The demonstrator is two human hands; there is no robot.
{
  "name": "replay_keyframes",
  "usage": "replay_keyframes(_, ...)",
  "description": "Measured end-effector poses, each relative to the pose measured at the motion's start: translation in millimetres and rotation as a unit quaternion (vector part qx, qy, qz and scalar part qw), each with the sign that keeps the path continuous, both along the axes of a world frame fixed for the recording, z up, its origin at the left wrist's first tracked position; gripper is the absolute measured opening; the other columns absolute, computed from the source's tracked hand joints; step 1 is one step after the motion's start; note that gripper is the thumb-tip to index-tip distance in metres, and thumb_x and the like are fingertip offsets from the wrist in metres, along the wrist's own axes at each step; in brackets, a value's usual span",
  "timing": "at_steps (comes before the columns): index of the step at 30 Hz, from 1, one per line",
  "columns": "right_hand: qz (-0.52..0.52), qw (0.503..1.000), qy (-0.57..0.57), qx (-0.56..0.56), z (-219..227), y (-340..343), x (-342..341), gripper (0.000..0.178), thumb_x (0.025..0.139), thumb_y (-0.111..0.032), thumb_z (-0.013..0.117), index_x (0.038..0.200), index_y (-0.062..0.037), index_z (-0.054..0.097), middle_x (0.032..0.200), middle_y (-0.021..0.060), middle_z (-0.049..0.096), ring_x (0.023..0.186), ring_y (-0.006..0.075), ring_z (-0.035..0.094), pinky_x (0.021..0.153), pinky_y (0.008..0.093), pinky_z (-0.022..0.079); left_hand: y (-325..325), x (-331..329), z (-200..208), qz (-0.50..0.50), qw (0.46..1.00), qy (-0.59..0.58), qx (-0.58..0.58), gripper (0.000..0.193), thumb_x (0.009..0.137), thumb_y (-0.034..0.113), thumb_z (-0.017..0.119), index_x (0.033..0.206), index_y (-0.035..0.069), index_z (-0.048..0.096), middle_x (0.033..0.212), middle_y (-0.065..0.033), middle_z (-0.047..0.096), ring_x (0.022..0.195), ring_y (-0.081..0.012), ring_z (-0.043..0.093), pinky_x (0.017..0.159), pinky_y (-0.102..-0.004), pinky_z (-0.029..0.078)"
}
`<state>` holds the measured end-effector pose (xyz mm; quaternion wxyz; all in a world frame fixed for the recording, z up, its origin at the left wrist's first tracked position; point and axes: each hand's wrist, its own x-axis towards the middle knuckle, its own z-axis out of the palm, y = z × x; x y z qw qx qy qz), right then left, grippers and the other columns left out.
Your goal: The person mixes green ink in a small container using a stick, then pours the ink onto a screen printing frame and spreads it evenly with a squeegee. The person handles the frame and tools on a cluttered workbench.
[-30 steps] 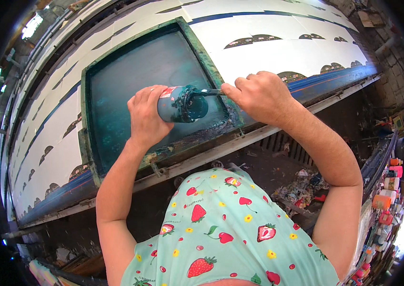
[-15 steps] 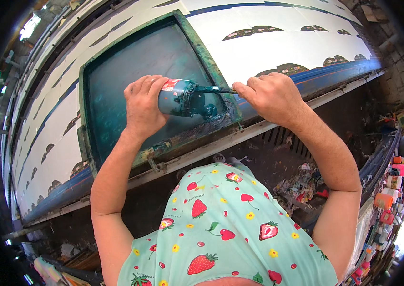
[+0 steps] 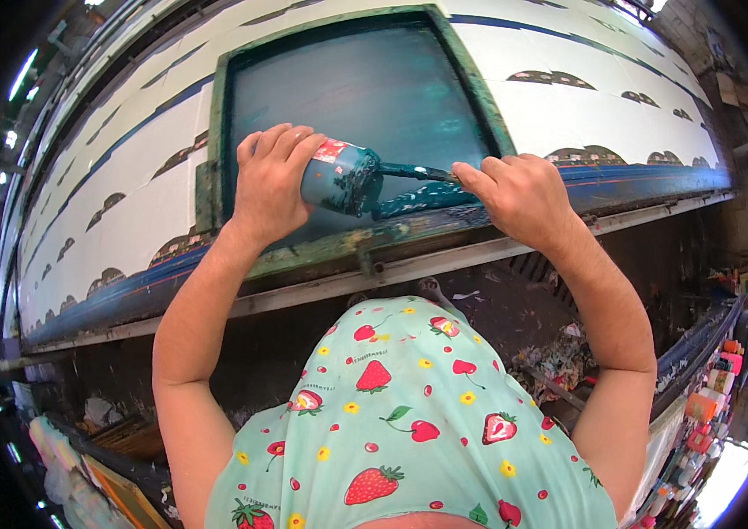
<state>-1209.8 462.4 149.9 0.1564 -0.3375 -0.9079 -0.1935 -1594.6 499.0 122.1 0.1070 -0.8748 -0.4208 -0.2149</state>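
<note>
My left hand [image 3: 270, 181] is wrapped round a clear plastic jar [image 3: 328, 183] with a red and white label, its rim smeared with dark teal ink. The jar lies tilted, mouth to the right. A thin ink-coated stirring stick [image 3: 414, 170] reaches into its mouth, with my right hand [image 3: 528, 194] closed round the other end. Both hands are above the near side of a screen-printing frame [image 3: 476, 84] with green-stained edges. On the mesh, below the jar and stick, lies a streak of wet teal ink [image 3: 431, 197]. The stick's tip is hidden inside the jar.
The frame rests on a long printing table covered in white sheets [image 3: 559, 123] with dark arched prints. A metal rail [image 3: 303, 304] runs along the table's near edge. Scraps [image 3: 559, 357] litter the floor at right, beside a shelf of coloured bottles [image 3: 700, 406].
The view has turned, so the frame sits farther right and straighter. The ink below the jar has spread from a small pool into a long streak toward the right. Both hands keep their holds.
</note>
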Motion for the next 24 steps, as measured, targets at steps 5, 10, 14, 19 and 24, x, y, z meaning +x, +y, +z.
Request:
replay_keyframes(5, 0.029, 0.999, 0.034, 0.002, -14.8, -5.4, -68.7, 0.028, 0.097, -0.016, 0.074, 0.124, -0.0122, 0.080, 0.080, 0.0029, 0.067, 0.067, 0.0217, 0.071, 0.061, 0.0380, 0.056, -15.2, -69.5, 2.1, 0.017, 1.000, 0.021, -0.005, 0.087, 0.064, 0.004, 0.092, 0.146, 0.015, 0.066, 0.147, -0.0087, 0.069, 0.144, -0.0351, 0.060, 0.123, -0.0516, 0.038)
replay_keyframes(10, 0.037, 0.996, 0.076, 0.005, -39.3, -10.5, -130.9, 0.028, 0.097, -0.019, 0.080, 0.125, -0.0143, 0.079, 0.076, 0.0025, 0.061, 0.063, 0.0217, 0.064, 0.058, 0.0393, 0.051, -27.2, -131.1, 2.7, 0.031, 0.999, 0.037, -0.002, 0.085, 0.065, 0.003, 0.091, 0.146, 0.015, 0.067, 0.147, -0.0083, 0.069, 0.144, -0.0344, 0.060, 0.123, -0.0509, 0.038)
replay_keyframes(14, 0.048, 0.993, 0.106, 0.007, -52.3, -17.0, -172.9, 0.024, 0.099, -0.021, 0.077, 0.121, -0.0120, 0.080, 0.079, 0.0021, 0.065, 0.065, 0.0212, 0.068, 0.058, 0.0385, 0.053, -36.7, -170.1, 7.5, 0.042, 0.998, 0.053, -0.003, 0.085, 0.065, 0.003, 0.092, 0.146, 0.015, 0.067, 0.147, -0.0080, 0.069, 0.143, -0.0342, 0.060, 0.123, -0.0508, 0.037)
replay_keyframes(19, 0.086, 0.975, 0.204, -0.007, -72.4, -28.7, -217.9, 0.029, 0.095, -0.020, 0.082, 0.123, -0.0113, 0.078, 0.077, 0.0025, 0.062, 0.063, 0.0215, 0.065, 0.057, 0.0392, 0.051, -53.1, -201.9, 10.3, 0.065, 0.996, 0.067, -0.013, 0.085, 0.065, 0.003, 0.093, 0.145, 0.015, 0.067, 0.146, -0.0080, 0.070, 0.143, -0.0344, 0.060, 0.122, -0.0512, 0.037)
replay_keyframes(24, 0.098, 0.968, 0.229, -0.003, -90.7, -25.7, -252.3, 0.037, 0.092, -0.019, 0.084, 0.128, -0.0122, 0.078, 0.076, 0.0024, 0.059, 0.062, 0.0217, 0.063, 0.058, 0.0389, 0.050, -54.3, -205.3, 8.5, 0.070, 0.995, 0.061, -0.021, 0.084, 0.066, 0.003, 0.093, 0.144, 0.015, 0.067, 0.145, -0.0082, 0.070, 0.143, -0.0349, 0.060, 0.122, -0.0516, 0.038)
